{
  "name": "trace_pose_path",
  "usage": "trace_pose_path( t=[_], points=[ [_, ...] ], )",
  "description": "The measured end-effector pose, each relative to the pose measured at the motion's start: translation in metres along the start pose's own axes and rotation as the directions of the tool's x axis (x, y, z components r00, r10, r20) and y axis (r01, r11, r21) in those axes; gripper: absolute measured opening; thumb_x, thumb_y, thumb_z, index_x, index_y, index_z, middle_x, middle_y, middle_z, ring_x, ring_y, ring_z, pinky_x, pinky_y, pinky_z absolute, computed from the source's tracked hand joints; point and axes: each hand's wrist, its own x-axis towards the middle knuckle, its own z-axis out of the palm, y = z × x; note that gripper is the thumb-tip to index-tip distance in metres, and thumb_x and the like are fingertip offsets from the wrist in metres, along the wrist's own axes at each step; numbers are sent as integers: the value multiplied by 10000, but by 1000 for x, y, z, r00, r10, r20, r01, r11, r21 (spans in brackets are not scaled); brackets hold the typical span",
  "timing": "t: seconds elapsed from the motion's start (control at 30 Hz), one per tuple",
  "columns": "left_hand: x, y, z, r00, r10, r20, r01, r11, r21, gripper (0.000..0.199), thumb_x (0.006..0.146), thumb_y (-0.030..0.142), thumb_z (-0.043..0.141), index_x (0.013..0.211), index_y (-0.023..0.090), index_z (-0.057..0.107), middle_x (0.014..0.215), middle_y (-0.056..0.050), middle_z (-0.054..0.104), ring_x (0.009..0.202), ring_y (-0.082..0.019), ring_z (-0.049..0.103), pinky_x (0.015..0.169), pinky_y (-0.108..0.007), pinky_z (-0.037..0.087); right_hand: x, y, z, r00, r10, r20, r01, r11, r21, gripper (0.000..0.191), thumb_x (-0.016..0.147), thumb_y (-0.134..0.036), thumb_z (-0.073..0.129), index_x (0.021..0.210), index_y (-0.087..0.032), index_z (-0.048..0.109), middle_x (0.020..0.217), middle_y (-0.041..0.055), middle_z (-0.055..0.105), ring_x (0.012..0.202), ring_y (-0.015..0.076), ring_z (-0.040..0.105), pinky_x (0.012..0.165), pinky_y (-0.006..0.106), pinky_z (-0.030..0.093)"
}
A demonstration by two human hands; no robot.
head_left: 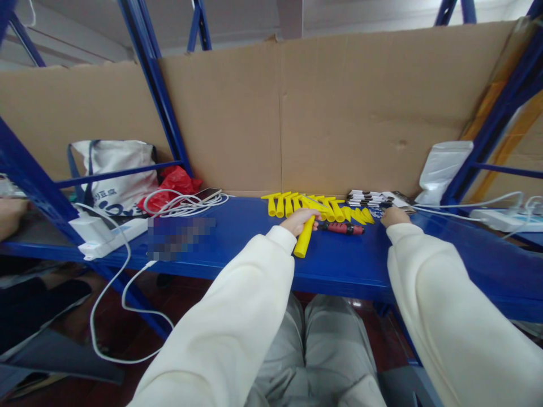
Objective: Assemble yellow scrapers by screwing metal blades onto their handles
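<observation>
My left hand is closed around a yellow tubular handle, its wide round end tilted down toward me. Behind that hand, several similar yellow handles with slanted heads lie in a row. A red and black screwdriver rests on the blue shelf just right of the left hand. My right hand reaches to a pile of small black-and-white packets, its fingers curled and partly hidden; what they pinch is too small to make out. Small yellow triangular pieces lie between the handles and the right hand.
Cardboard walls off the back of the blue shelf. On the left are a cloth bag, a red plastic bag, coiled white cable and a power strip. A white pouch leans at right. Another person's hand shows far left.
</observation>
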Motion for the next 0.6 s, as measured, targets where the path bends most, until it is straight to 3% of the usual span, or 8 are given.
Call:
trace_pose_path(
  t=[0.33, 0.6],
  points=[
    [-2, 1, 0, 1000, 10, 16, -10, 1000, -13, 158, 892, 7, 473, 836, 133, 549, 488, 61, 499, 350, -57, 386, 362, -170, 295, -16, -19, -15, 997, 8, 76, -2, 997, -75, 390, 790, -75, 532, 1139, 5, 690, 1045, 292, 693, 1043, 331, 675, 823, 370, 527],
    [-3, 1, 0, 1000, 3, 9, -3, 1000, -25, 165, 848, 20, 549, 767, 158, 510, 502, 60, 504, 358, -53, 382, 368, -173, 297, -22, -25, -25, 998, 30, 50, -29, 999, -24, 305, 761, -98, 581, 1028, -27, 709, 1036, 269, 698, 1061, 326, 664, 862, 367, 515]
  ],
)
